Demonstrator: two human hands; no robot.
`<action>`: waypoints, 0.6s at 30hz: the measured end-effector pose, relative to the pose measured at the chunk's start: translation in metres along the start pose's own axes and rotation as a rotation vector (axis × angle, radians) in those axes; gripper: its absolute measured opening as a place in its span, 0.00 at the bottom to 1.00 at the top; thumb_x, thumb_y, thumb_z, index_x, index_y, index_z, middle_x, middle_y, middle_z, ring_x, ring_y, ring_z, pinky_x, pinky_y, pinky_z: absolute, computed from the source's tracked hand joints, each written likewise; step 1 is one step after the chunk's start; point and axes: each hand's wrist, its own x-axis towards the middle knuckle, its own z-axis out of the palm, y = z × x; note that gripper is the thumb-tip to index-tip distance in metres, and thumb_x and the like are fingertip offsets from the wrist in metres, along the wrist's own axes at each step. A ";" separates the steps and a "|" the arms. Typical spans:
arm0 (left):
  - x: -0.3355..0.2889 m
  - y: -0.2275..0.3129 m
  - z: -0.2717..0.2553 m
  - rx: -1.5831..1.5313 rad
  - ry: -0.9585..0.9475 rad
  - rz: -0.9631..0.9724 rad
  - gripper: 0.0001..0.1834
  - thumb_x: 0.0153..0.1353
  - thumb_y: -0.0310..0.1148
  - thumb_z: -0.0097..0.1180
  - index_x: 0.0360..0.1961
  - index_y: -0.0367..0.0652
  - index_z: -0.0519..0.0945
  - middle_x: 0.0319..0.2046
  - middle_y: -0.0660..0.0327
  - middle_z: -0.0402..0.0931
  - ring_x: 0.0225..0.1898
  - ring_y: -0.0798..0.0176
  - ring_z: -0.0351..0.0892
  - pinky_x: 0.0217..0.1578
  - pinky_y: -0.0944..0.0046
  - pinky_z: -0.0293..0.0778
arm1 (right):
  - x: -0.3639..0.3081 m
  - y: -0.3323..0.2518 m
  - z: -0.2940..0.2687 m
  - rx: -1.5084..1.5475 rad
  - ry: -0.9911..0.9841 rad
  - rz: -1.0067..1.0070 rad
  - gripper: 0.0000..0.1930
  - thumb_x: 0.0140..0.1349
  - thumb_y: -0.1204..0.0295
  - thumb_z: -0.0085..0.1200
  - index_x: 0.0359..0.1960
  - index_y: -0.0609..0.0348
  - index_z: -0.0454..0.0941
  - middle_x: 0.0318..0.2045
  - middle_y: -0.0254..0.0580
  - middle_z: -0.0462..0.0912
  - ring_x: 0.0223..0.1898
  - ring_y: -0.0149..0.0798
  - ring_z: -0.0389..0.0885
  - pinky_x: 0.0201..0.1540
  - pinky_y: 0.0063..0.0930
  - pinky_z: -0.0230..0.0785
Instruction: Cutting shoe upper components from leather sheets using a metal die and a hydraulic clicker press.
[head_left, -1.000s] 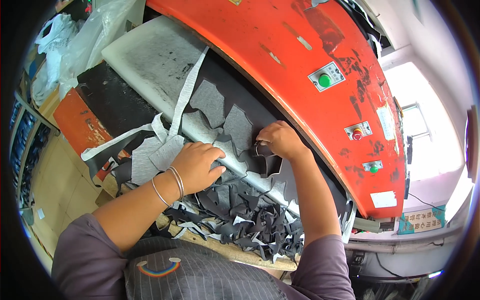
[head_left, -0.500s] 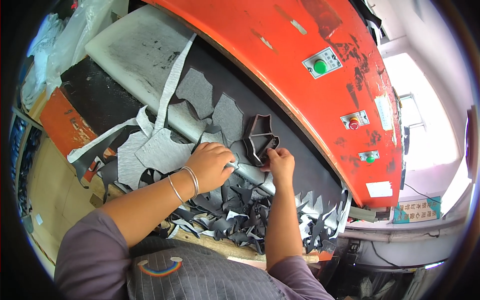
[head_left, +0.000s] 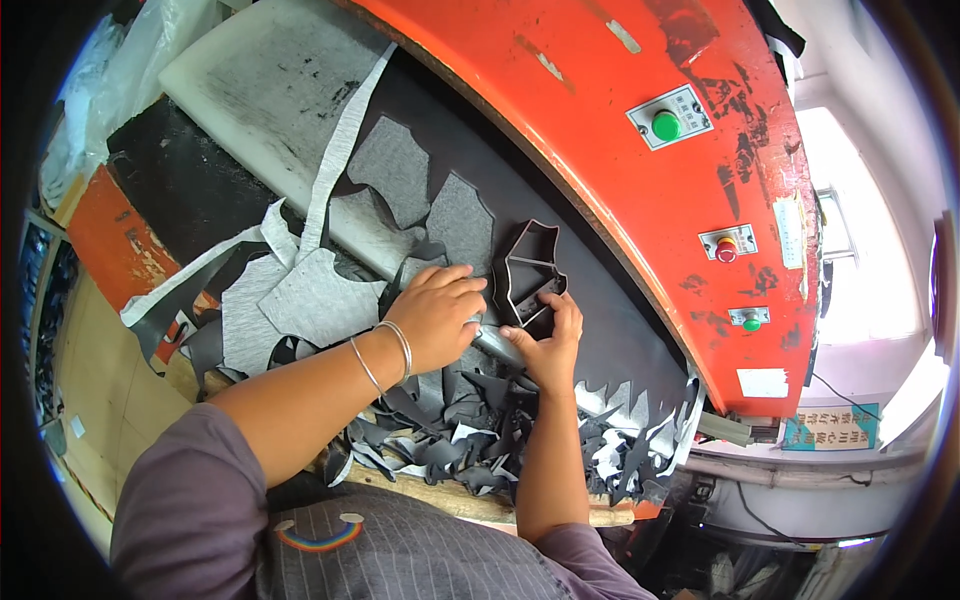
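My right hand (head_left: 553, 345) grips the near end of a dark metal cutting die (head_left: 534, 262), an angular open frame with a crossbar, resting on a black sheet (head_left: 612, 335). My left hand (head_left: 437, 318) lies just left of the die, fingers stretched over the sheet's near side; its thumb is hidden. Beyond the left hand lie two grey fabric-faced cut pieces, one (head_left: 460, 228) near the die and another (head_left: 392, 172) farther off. More grey pieces (head_left: 320, 298) overlap to the left of that hand, and a long pale strip (head_left: 338, 160) runs away from them.
Dark and grey offcuts (head_left: 480, 420) are heaped along the near edge. A large orange machine head (head_left: 600, 150) spans the far side, carrying green buttons (head_left: 665, 125) and a red button (head_left: 726, 250). A worn pale board (head_left: 265, 80) and plastic bags (head_left: 140, 90) are far left.
My left hand's fingers have gone from curled to stretched out, reaching slightly farther away. My right hand has shifted its grip on the die's near end. The view has shifted slightly.
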 end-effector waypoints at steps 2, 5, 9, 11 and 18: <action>-0.002 -0.005 0.000 0.005 0.011 0.007 0.09 0.54 0.33 0.57 0.37 0.44 0.79 0.54 0.57 0.74 0.62 0.52 0.64 0.61 0.50 0.58 | -0.003 -0.011 0.007 -0.035 0.045 -0.005 0.38 0.32 0.51 0.75 0.46 0.54 0.73 0.53 0.53 0.70 0.57 0.55 0.66 0.59 0.47 0.57; -0.003 -0.011 0.000 -0.015 0.016 0.066 0.08 0.55 0.33 0.57 0.36 0.44 0.79 0.52 0.58 0.76 0.62 0.52 0.65 0.61 0.49 0.58 | -0.007 -0.025 0.020 -0.150 0.166 0.025 0.38 0.33 0.46 0.73 0.44 0.54 0.73 0.47 0.53 0.70 0.52 0.56 0.66 0.55 0.48 0.59; -0.005 -0.012 0.000 -0.040 0.035 0.094 0.07 0.56 0.33 0.56 0.35 0.44 0.80 0.51 0.58 0.78 0.62 0.52 0.65 0.62 0.49 0.57 | -0.015 -0.032 0.027 -0.195 0.178 0.092 0.39 0.35 0.45 0.72 0.45 0.56 0.72 0.48 0.55 0.69 0.54 0.56 0.64 0.56 0.50 0.58; -0.006 -0.013 -0.001 -0.051 0.041 0.100 0.08 0.56 0.33 0.55 0.35 0.44 0.80 0.50 0.57 0.78 0.62 0.53 0.65 0.63 0.50 0.56 | -0.014 -0.032 0.027 -0.202 0.166 0.084 0.39 0.35 0.44 0.72 0.45 0.56 0.72 0.48 0.55 0.68 0.54 0.57 0.64 0.56 0.50 0.58; -0.004 -0.019 -0.001 -0.084 0.019 0.082 0.06 0.56 0.32 0.56 0.34 0.43 0.76 0.52 0.56 0.76 0.62 0.52 0.65 0.62 0.48 0.58 | -0.016 -0.030 0.029 -0.229 0.140 0.070 0.39 0.36 0.44 0.71 0.46 0.56 0.71 0.49 0.57 0.68 0.54 0.58 0.63 0.57 0.51 0.57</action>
